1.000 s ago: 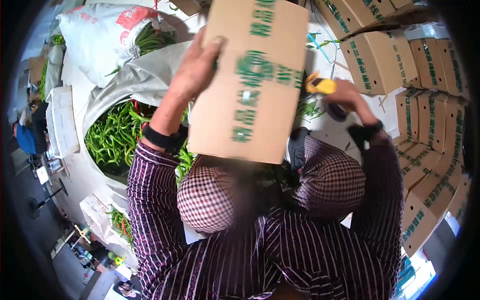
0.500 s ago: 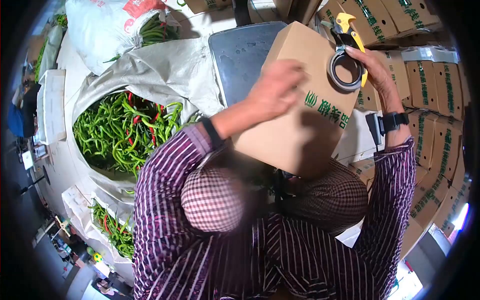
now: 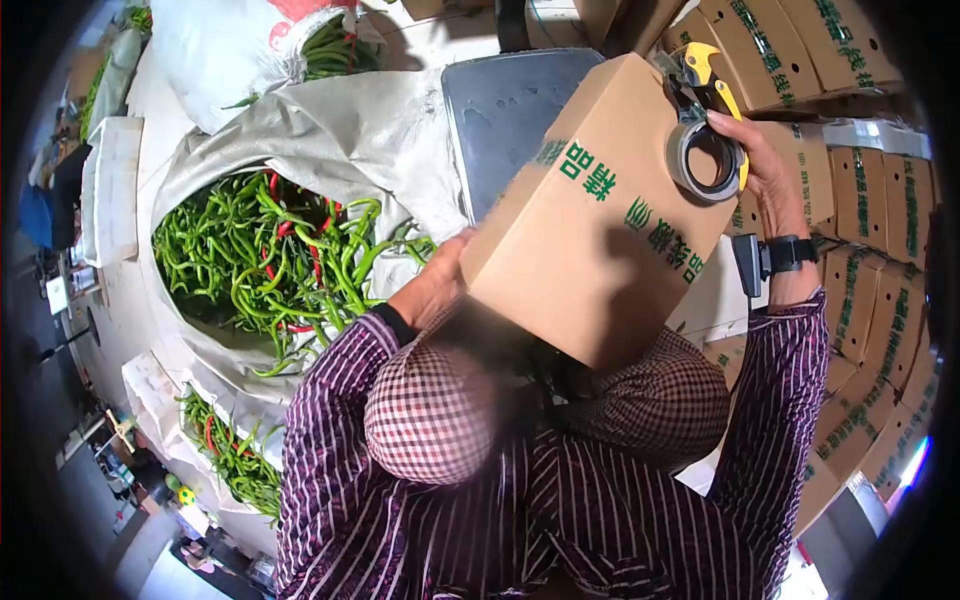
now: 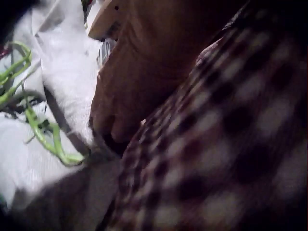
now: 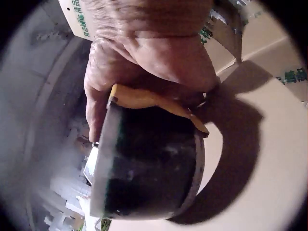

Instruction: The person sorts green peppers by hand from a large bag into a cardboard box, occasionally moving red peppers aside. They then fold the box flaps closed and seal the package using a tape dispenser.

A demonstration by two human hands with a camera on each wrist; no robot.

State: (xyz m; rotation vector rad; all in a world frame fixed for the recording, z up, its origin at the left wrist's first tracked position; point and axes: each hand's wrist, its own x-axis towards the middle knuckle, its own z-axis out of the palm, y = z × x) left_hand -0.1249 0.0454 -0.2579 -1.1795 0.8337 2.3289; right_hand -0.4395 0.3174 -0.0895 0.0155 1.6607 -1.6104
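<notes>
A closed cardboard box (image 3: pixel 590 230) with green printing lies tilted across the person's knees. The left hand (image 3: pixel 438 278) holds its left end, close above the checked knee, with the fingertips hidden behind the box. In the left wrist view this hand (image 4: pixel 144 62) is dark, its fingers bending down beside the checked cloth (image 4: pixel 231 159). The right hand (image 3: pixel 757 160) grips a yellow tape dispenser (image 3: pixel 700 65) at the box's upper right edge. Its tape roll (image 3: pixel 682 165) stands over the top face. In the right wrist view the fingers wrap behind the dispenser's yellow frame (image 5: pixel 144 98).
An open sack (image 3: pixel 330 110) of green and red chillies (image 3: pixel 250 250) stands at the left, with a white bag (image 3: pixel 215 60) behind it. A dark flat platform (image 3: pixel 500 110) lies beyond the box. Stacked cartons (image 3: pixel 865 190) line the right side.
The box has come down from a raised position and turned on the knees. The left hand has passed across its top to the left end. The right hand has brought the dispenser to the upper edge.
</notes>
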